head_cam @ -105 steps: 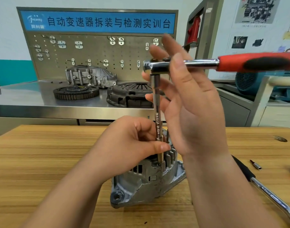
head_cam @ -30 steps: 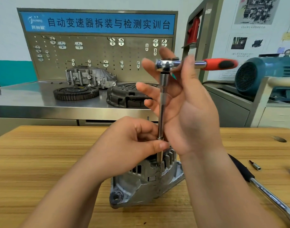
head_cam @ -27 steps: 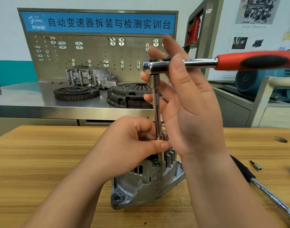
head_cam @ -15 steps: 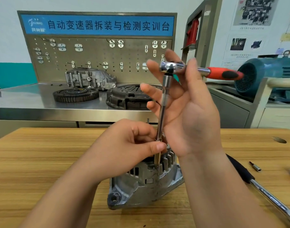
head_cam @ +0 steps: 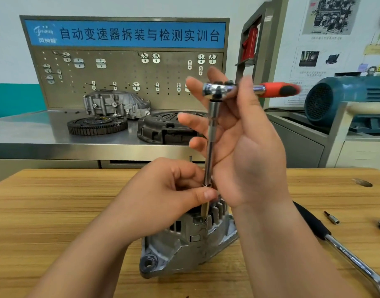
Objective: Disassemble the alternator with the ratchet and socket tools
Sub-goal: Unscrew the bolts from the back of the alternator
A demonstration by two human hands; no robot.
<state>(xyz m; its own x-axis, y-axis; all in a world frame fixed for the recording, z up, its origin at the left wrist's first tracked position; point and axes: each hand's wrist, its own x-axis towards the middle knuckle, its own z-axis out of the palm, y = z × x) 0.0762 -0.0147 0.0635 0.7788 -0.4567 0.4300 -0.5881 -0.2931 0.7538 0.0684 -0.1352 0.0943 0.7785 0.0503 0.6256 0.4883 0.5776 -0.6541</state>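
Head view
- Alternator: sits on the wooden table, near its front edge, finned end up and a mounting ear toward the camera.
- Ratchet: held above the alternator; its red handle points right and slightly away, lying roughly level.
- Extension bar: hangs from the ratchet head, long axis close to vertical, top leaning a little right.
- Socket: at the bar's lower end, seated on the alternator's top among the fins.
- Left hand: fingers curled, thumb and fingers pinching the bottom of the extension bar just above the socket.
- Right hand: fingers spread and mostly straight behind the bar, thumb pressed over the ratchet's neck, clamping it.
- In the way: both hands hide much of the alternator's top.
- Around: a second long-handled wrench and a small bit lie on the table to the right; behind, a steel bench carries a flywheel, a clutch cover and a grey housing.
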